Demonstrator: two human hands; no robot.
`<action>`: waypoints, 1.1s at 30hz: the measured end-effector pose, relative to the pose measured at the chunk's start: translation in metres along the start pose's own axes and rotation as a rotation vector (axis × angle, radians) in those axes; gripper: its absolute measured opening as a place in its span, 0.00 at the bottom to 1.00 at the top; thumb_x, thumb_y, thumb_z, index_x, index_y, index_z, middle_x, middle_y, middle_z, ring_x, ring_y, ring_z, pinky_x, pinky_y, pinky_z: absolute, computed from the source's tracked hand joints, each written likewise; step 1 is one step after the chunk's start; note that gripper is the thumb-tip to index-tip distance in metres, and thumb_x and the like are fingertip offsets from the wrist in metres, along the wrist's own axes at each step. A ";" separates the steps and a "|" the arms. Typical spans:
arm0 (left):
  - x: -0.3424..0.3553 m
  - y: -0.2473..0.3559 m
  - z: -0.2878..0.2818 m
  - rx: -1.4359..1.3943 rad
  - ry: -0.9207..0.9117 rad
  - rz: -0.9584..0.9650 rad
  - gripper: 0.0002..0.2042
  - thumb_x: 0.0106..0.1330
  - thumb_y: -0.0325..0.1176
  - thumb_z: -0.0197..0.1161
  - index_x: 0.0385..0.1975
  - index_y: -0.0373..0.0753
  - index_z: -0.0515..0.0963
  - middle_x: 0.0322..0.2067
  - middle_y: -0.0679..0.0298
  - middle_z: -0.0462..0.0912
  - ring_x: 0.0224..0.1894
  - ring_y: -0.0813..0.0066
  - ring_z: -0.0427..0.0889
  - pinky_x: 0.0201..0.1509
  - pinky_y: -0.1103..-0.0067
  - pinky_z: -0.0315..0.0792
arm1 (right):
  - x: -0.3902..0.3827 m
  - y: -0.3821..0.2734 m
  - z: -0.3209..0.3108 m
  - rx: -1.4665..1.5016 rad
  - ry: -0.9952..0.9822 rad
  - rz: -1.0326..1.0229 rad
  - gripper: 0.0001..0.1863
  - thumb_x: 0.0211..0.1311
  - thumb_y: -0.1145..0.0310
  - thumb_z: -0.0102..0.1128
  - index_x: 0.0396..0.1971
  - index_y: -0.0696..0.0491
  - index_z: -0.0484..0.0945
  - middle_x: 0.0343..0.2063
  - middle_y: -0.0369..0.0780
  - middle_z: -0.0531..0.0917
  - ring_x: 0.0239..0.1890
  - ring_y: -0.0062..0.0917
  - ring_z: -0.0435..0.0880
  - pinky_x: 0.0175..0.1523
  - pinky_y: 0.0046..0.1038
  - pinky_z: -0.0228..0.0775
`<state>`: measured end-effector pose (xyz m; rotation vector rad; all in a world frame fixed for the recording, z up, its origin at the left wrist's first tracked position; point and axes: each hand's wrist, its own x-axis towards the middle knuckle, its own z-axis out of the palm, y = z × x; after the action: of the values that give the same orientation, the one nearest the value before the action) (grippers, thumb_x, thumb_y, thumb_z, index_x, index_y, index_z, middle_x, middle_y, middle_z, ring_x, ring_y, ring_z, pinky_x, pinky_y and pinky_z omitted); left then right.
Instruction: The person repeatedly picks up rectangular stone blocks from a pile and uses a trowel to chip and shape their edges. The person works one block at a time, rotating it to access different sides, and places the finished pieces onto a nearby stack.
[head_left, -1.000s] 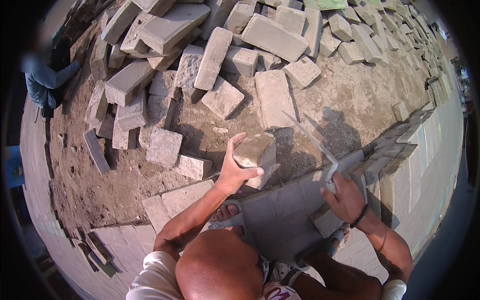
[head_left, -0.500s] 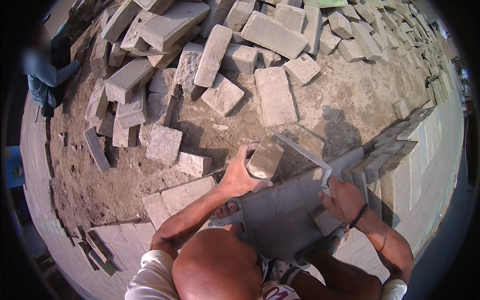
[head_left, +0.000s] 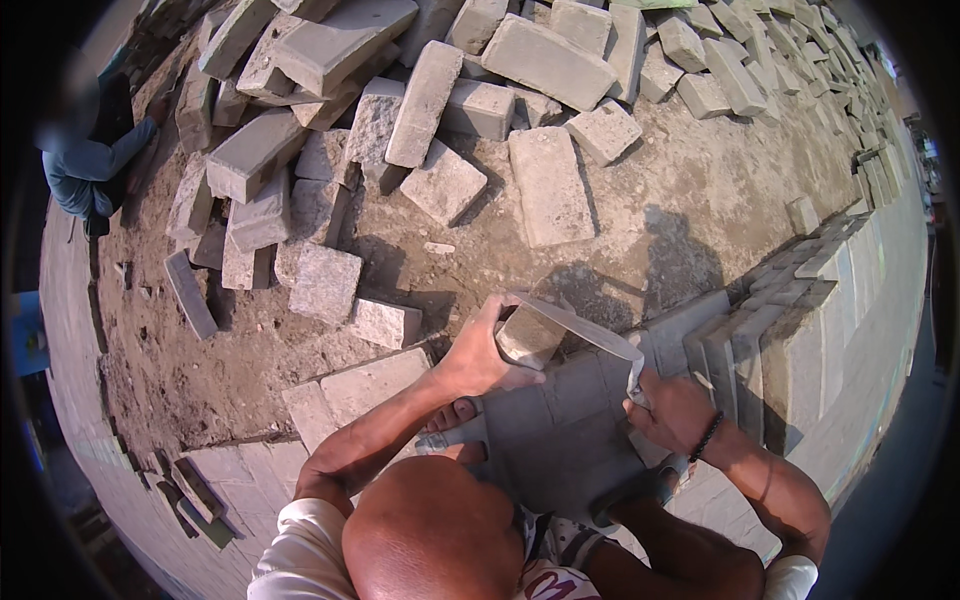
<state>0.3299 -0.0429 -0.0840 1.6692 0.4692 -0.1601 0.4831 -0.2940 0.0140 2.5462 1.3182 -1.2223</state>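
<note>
With fingers curled round a grey-brown concrete block [head_left: 530,340], my left hand [head_left: 477,353] holds it above the edge of the laid pavers [head_left: 352,385], near my feet. My right hand [head_left: 668,413] grips the pale handle of a long, flat metal blade [head_left: 595,335] with a cranked neck, like a trowel. The blade reaches leftward across the top of the block, its tip near my left fingers; whether it touches the block is unclear. Some of the block's top is hidden behind the blade.
Jumbled concrete blocks [head_left: 547,63] lie on dusty dirt [head_left: 220,385] across the far side. More blocks are stacked in rows along the paving [head_left: 852,290] at right. At far left a person in a blue sleeve [head_left: 95,160] crouches beside the pile. Dark offcuts [head_left: 197,505] lie at lower left.
The block has turned and moved slightly down and toward me in my left hand. My right hand has shifted left, lowering the blade from pointing away to lie across the block.
</note>
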 end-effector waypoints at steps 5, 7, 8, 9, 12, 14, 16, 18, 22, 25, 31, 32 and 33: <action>0.000 0.001 0.004 -0.036 -0.002 0.095 0.50 0.38 0.41 0.83 0.62 0.31 0.61 0.57 0.45 0.73 0.62 0.57 0.72 0.67 0.69 0.64 | -0.010 -0.015 -0.008 0.084 0.004 -0.013 0.19 0.61 0.59 0.59 0.42 0.59 0.71 0.27 0.52 0.82 0.32 0.53 0.82 0.40 0.51 0.72; -0.004 0.000 0.002 -0.006 0.024 0.081 0.50 0.38 0.41 0.83 0.62 0.30 0.61 0.57 0.45 0.72 0.62 0.57 0.72 0.67 0.69 0.64 | -0.015 -0.018 0.008 0.045 -0.022 -0.199 0.18 0.62 0.60 0.58 0.42 0.60 0.70 0.26 0.53 0.81 0.32 0.54 0.81 0.40 0.51 0.72; -0.003 0.005 0.004 0.000 0.012 0.072 0.50 0.38 0.41 0.83 0.62 0.30 0.61 0.58 0.45 0.72 0.62 0.57 0.72 0.67 0.69 0.64 | -0.015 -0.012 0.008 0.021 0.026 -0.098 0.19 0.61 0.60 0.58 0.41 0.60 0.70 0.25 0.53 0.81 0.32 0.53 0.81 0.38 0.50 0.72; -0.001 0.008 0.006 0.004 -0.002 0.064 0.50 0.39 0.41 0.83 0.62 0.30 0.61 0.58 0.45 0.72 0.62 0.57 0.72 0.67 0.69 0.64 | -0.012 0.000 0.009 -0.004 0.075 0.004 0.19 0.61 0.60 0.59 0.41 0.61 0.70 0.24 0.53 0.81 0.31 0.53 0.81 0.37 0.50 0.72; -0.006 0.006 0.004 -0.021 -0.021 0.060 0.50 0.38 0.42 0.83 0.62 0.29 0.61 0.58 0.45 0.72 0.62 0.57 0.72 0.67 0.68 0.64 | 0.001 0.015 0.009 0.026 0.115 0.057 0.17 0.62 0.59 0.58 0.40 0.59 0.70 0.24 0.52 0.81 0.28 0.52 0.82 0.37 0.49 0.73; -0.009 0.004 0.002 0.015 -0.026 0.007 0.49 0.39 0.42 0.83 0.61 0.29 0.61 0.57 0.45 0.73 0.62 0.56 0.72 0.67 0.68 0.64 | -0.004 0.005 0.007 0.084 0.086 -0.024 0.16 0.62 0.59 0.58 0.40 0.58 0.71 0.25 0.51 0.82 0.28 0.52 0.82 0.38 0.49 0.73; -0.005 0.002 0.004 -0.025 -0.017 0.009 0.49 0.40 0.42 0.83 0.61 0.29 0.61 0.57 0.45 0.73 0.62 0.56 0.72 0.67 0.67 0.64 | -0.021 -0.019 0.001 0.140 0.059 -0.195 0.17 0.62 0.60 0.58 0.40 0.58 0.71 0.25 0.51 0.82 0.28 0.51 0.82 0.39 0.49 0.73; -0.002 -0.002 0.005 -0.124 0.008 0.044 0.48 0.40 0.43 0.82 0.60 0.30 0.62 0.57 0.45 0.73 0.62 0.56 0.72 0.67 0.67 0.64 | -0.025 -0.023 0.002 0.039 0.022 -0.202 0.17 0.62 0.60 0.59 0.40 0.59 0.70 0.26 0.51 0.82 0.28 0.51 0.82 0.37 0.47 0.74; -0.006 0.004 0.001 -0.015 -0.027 0.004 0.47 0.40 0.42 0.83 0.60 0.30 0.62 0.57 0.46 0.73 0.62 0.56 0.72 0.67 0.68 0.64 | -0.009 0.019 0.009 -0.051 0.060 -0.062 0.18 0.60 0.61 0.60 0.40 0.60 0.71 0.25 0.51 0.81 0.27 0.51 0.82 0.35 0.45 0.75; -0.006 -0.004 0.006 -0.040 -0.041 0.012 0.48 0.40 0.41 0.83 0.61 0.30 0.62 0.57 0.47 0.73 0.62 0.57 0.72 0.67 0.68 0.63 | -0.020 0.004 -0.005 0.008 0.099 -0.032 0.18 0.60 0.63 0.60 0.40 0.62 0.70 0.23 0.53 0.80 0.28 0.52 0.82 0.35 0.47 0.74; -0.002 -0.007 0.007 -0.220 -0.057 -0.015 0.46 0.43 0.39 0.81 0.63 0.34 0.62 0.55 0.52 0.74 0.59 0.62 0.73 0.64 0.72 0.66 | -0.018 0.004 0.007 -0.013 0.030 -0.009 0.17 0.60 0.65 0.60 0.40 0.63 0.70 0.21 0.55 0.79 0.30 0.54 0.81 0.36 0.50 0.72; -0.004 -0.011 0.008 -0.249 -0.009 0.014 0.45 0.45 0.39 0.80 0.63 0.35 0.62 0.55 0.53 0.74 0.58 0.62 0.73 0.63 0.72 0.66 | -0.011 0.016 0.006 -0.025 0.038 0.070 0.17 0.60 0.65 0.60 0.40 0.63 0.70 0.22 0.56 0.79 0.30 0.54 0.81 0.37 0.50 0.72; -0.005 -0.015 0.009 -0.279 0.038 0.044 0.43 0.47 0.40 0.79 0.63 0.37 0.62 0.55 0.54 0.74 0.58 0.63 0.73 0.63 0.72 0.67 | -0.012 0.024 0.006 -0.001 0.051 0.094 0.17 0.60 0.64 0.59 0.40 0.61 0.70 0.24 0.55 0.80 0.30 0.53 0.81 0.37 0.49 0.73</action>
<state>0.3211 -0.0516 -0.0973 1.4092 0.4606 -0.0279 0.4924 -0.3192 0.0102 2.6225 1.1931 -1.1469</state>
